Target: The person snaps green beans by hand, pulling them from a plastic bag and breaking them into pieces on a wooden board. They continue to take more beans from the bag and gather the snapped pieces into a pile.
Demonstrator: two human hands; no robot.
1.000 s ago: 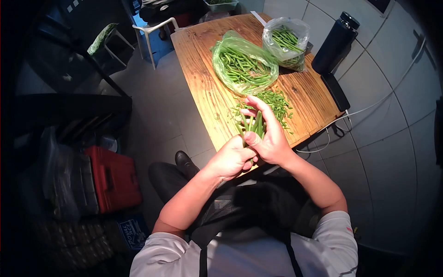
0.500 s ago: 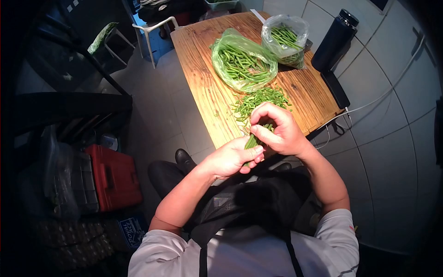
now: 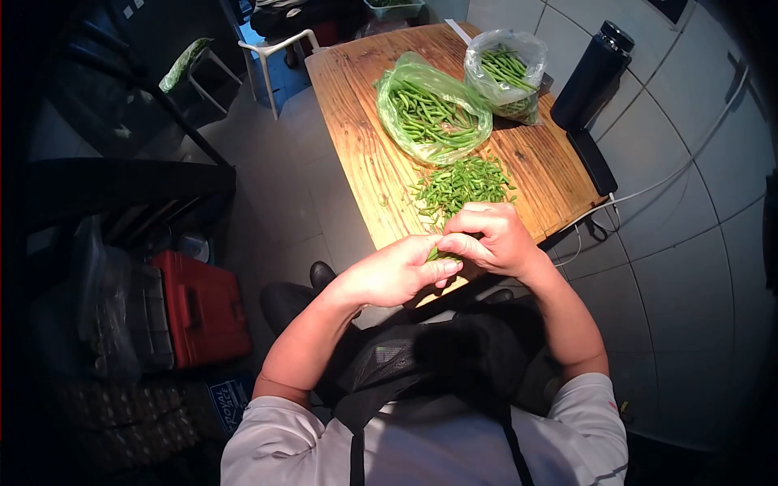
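My left hand [image 3: 403, 271] is closed around a small bunch of green beans [image 3: 438, 254], mostly hidden by the fingers. Against the ends of that bunch my right hand [image 3: 493, 239] presses thumb and curled fingers together, pinching the beans. Just beyond both hands a loose pile of short green bean pieces [image 3: 463, 188] lies on the wooden table [image 3: 361, 146]. Behind the pile stands an open green plastic bag [image 3: 395, 134] with long beans inside.
A clear plastic bag [image 3: 531, 53] of beans stands at the back right, near a dark bottle [image 3: 590, 77]. A black power bank [image 3: 592, 162] with a white cable [image 3: 660, 185] lies along the right edge. A red case [image 3: 203, 308] is on the left.
The right hand has lowered and come closer to the left, its fingers folding down over the beans. Less of the bunch shows now, and the left hand has turned more level.
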